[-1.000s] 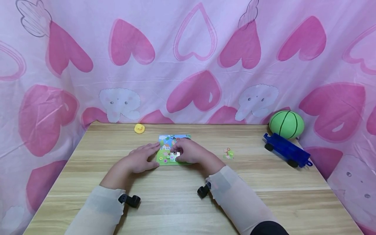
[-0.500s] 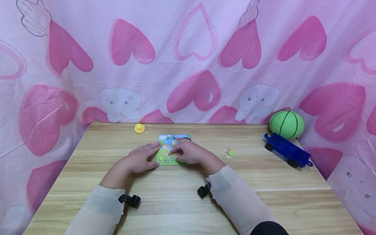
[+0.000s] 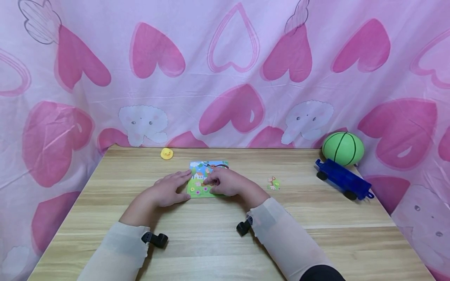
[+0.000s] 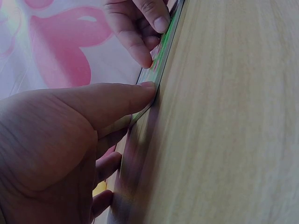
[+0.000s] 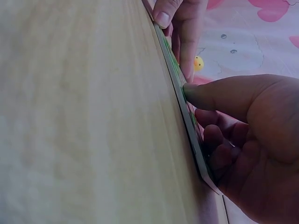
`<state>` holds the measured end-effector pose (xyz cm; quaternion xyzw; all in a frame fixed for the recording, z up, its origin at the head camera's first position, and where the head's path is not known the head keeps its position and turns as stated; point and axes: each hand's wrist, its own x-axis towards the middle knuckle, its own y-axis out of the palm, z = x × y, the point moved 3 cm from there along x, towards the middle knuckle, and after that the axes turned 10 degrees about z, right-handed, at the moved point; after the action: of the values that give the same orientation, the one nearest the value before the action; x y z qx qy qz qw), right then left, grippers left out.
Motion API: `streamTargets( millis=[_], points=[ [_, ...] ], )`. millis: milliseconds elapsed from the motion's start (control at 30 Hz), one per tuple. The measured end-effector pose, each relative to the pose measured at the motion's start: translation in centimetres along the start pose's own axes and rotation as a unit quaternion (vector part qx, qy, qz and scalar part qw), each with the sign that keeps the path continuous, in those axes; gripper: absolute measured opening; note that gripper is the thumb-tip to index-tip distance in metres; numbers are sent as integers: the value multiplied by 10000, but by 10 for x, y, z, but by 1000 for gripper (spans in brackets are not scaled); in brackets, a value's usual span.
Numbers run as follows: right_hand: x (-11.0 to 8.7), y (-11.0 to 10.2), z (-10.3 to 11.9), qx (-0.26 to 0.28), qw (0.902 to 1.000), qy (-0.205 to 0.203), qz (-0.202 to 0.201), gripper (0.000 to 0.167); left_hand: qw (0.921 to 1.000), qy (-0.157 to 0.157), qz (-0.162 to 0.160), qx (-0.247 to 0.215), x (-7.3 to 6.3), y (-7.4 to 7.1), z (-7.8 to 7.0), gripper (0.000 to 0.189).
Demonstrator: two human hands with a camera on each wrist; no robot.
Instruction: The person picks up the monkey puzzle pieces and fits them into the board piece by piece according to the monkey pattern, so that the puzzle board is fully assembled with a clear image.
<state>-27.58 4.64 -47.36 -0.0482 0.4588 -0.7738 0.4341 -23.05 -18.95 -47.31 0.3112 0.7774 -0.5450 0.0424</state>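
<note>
A jigsaw puzzle [image 3: 197,175] with a house, flowers and blue sky lies flat on the table in the head view. My left hand [image 3: 170,189] rests against its left side, fingers fairly straight. In the left wrist view, the left thumb [image 4: 140,95] touches the puzzle's corner. My right hand [image 3: 228,182] is over the right half, with thumb and curled fingers on a puzzle piece [image 3: 207,189] lying in the picture. The right wrist view shows the right thumb [image 5: 201,95] on the puzzle surface. The hand hides much of that half. One loose puzzle piece [image 3: 273,183] lies to the right.
A yellow toy duck [image 3: 166,153] sits near the back edge of the wooden table [image 3: 204,242]. At the right stand a green ball [image 3: 343,149] and a blue wheeled toy wagon [image 3: 342,179]. A pink heart-patterned curtain [image 3: 190,93] hangs behind.
A white gap showing beside the right fingers one second ago is now covered by the printed picture. The right hand has shifted only slightly; the left hand has stayed put.
</note>
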Motion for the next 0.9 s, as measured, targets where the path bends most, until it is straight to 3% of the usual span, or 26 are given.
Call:
streamTargets(
  millis=[233,433,533,667,900],
  points=[
    [-1,-2,-1,146,9998,-154,-49,33,10000,30,3,16,0,-1,-1,82],
    [-13,-16,-3,1136,9922,-188,-472,38,10000,29,3,-18,-1,0,-2,82],
    [-26,-26,-8,1365,9885,-42,-644,40,10000,3,25,-38,-2,0,-3,82],
    [-48,-39,-27,1403,9866,220,-803,42,10000,14,32,-33,-3,0,-3,82],
    [-95,-54,-79,1713,9758,798,-1103,46,10000,-28,47,-29,-1,0,-3,83]
  ],
)
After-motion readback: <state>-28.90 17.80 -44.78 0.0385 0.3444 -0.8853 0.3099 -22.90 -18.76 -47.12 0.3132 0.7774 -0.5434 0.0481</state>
